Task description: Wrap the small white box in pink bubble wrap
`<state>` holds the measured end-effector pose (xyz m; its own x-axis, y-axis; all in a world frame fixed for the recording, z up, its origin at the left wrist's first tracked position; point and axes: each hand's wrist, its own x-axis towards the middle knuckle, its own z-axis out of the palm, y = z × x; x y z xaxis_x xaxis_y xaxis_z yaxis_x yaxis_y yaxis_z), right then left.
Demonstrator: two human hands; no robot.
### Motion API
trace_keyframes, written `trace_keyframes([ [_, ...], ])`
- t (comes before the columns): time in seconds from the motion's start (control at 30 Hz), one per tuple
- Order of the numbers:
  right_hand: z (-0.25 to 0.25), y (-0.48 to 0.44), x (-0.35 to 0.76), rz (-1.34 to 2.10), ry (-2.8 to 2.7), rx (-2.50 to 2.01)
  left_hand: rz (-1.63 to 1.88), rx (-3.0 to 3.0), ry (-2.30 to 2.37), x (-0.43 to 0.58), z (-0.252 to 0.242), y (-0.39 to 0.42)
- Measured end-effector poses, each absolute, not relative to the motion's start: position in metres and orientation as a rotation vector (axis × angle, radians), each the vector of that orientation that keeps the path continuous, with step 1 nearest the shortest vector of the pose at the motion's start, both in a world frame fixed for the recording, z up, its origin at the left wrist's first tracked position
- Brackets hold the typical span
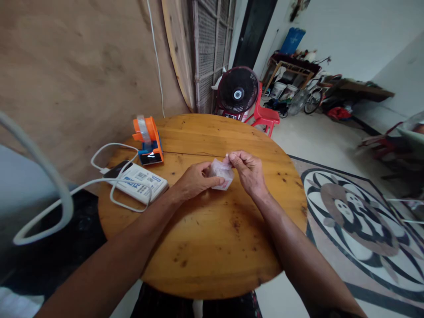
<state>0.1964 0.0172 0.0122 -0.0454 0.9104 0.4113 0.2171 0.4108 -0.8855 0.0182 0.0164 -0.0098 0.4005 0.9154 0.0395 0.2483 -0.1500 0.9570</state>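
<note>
Over the middle of a round wooden table [212,247], both my hands hold a small clear plastic packet [221,173] with something pinkish inside. My left hand [195,180] is closed around the packet's left side. My right hand [249,171] pinches its top edge between thumb and fingers. The packet sits just above the tabletop.
An orange tape dispenser [149,140] stands at the table's far left. A white power bank [141,183] with a white cable [112,176] and a dark phone [115,168] lie left of my hands. A fan [237,92] and a red chair [265,115] stand beyond the table.
</note>
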Motion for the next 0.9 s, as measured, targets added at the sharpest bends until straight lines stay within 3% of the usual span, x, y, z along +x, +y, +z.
trace_keyframes([
  [0.57, 0.001, 0.002, 0.194, 0.749, -1.683, -1.028, 0.812, 1.289, 0.974, 0.011, -0.011, 0.017],
  [0.9, 0.002, -0.006, 0.191, 0.536, -1.850, -1.055, 0.767, 1.051, 0.882, 0.007, -0.007, 0.018],
])
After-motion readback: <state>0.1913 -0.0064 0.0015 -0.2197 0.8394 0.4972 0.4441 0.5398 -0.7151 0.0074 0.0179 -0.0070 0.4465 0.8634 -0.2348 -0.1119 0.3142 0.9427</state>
